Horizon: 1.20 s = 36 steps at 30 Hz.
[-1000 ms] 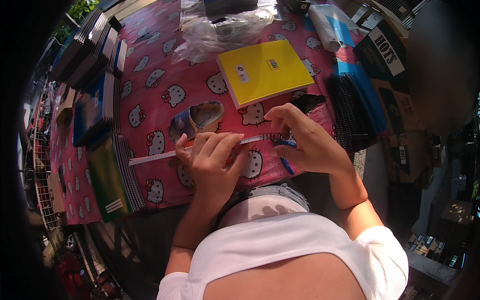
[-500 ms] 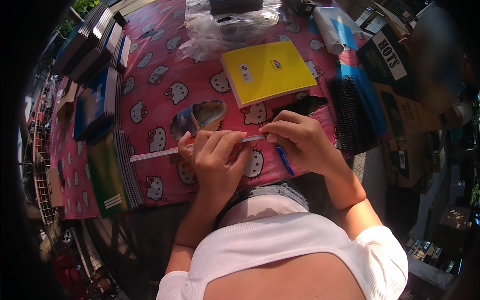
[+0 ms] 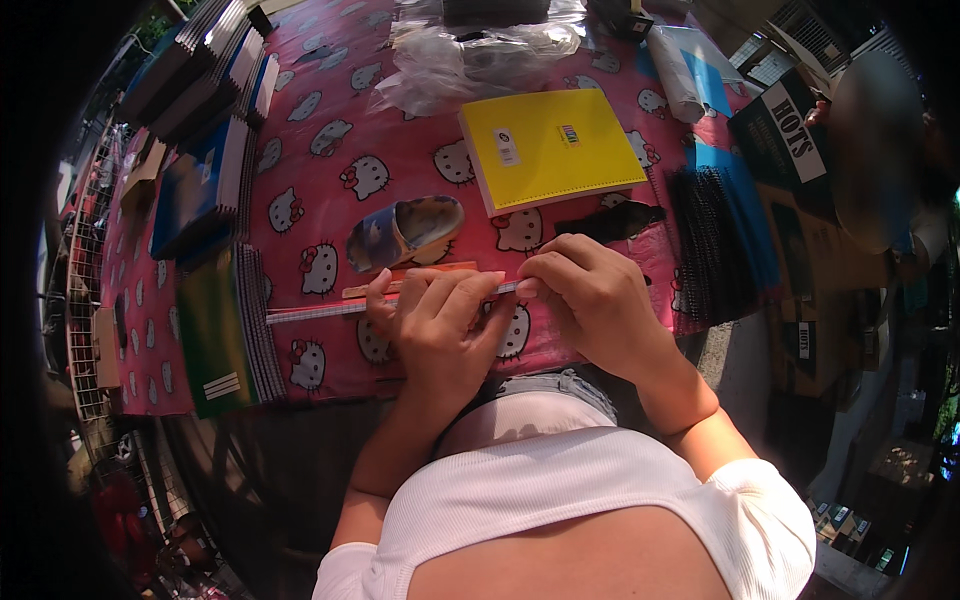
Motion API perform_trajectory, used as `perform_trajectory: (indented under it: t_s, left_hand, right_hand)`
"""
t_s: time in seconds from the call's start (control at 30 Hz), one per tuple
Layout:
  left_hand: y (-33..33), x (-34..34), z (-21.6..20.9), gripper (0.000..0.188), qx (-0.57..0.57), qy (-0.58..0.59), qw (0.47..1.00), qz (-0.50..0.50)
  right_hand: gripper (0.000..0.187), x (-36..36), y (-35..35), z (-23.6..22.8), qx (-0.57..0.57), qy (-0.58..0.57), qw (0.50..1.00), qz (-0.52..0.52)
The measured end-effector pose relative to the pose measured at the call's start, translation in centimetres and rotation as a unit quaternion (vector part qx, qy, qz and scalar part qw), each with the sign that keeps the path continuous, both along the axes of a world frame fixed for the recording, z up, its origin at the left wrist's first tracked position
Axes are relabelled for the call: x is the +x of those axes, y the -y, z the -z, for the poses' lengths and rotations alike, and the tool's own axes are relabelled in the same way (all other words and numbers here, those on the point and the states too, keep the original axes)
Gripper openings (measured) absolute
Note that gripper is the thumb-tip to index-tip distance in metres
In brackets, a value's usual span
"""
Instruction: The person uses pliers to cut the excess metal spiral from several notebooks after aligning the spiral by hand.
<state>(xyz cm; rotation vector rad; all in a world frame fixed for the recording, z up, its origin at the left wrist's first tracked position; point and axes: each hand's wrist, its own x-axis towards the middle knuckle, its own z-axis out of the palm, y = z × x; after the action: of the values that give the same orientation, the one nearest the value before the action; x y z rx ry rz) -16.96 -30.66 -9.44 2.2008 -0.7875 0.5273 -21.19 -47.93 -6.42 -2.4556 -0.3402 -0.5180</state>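
Observation:
A long, thin white strip with fine grid lines (image 3: 320,311) runs across the near part of the table, and both hands are on it. My left hand (image 3: 435,318) is closed around its middle, the fingers resting along the top. At its right end my right hand (image 3: 592,300) pinches with thumb and forefinger. Just beyond my left hand lies a flat orange stick (image 3: 445,268), partly covered by the fingers. Behind that sits a rounded, blue-and-tan thing with an opening, shaped like a slipper (image 3: 375,240). A yellow notebook (image 3: 555,150) lies farther back.
Stacks of blue notebooks (image 3: 190,190) and green ones (image 3: 215,335) line the left edge. Black spiral bindings (image 3: 715,240) are piled at right, near cardboard boxes (image 3: 810,260). Crumpled clear plastic (image 3: 465,65) lies at the back. A black cloth-like piece (image 3: 612,222) is below the notebook.
My right hand has come slightly nearer my left along the strip. The blue pen seen by my right hand is now out of sight. More of the orange stick shows. The view has shifted slightly.

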Motion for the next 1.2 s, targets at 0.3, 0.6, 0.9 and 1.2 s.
perform_trajectory:
  t_s: [0.3, 0.6, 0.9, 1.2]
  left_hand:
    - [-0.2, -0.7, 0.0, 0.024, 0.012, 0.005, 1.000, -0.014]
    - [-0.8, -1.9, 0.0, 0.056, -0.008, -0.038, 0.998, -0.040]
    - [0.0, -1.4, 0.1, 0.042, -0.009, -0.018, 0.996, -0.091]
    - [0.5, 0.2, -0.6, 0.028, -0.050, 0.037, 0.995, -0.084]
  right_hand:
    - [0.017, 0.5, -0.5, -0.8, 0.021, 0.011, 1.000, -0.013]
    - [0.023, 10.5, 1.1, -2.3, -0.138, -0.201, 0.935, -0.256]
    - [0.035, 17.8, -3.4, 13.5, -0.289, -0.143, 0.926, -0.194]
    - [0.051, 9.9, 7.7, 5.7, 0.172, -0.149, 0.925, -0.304]
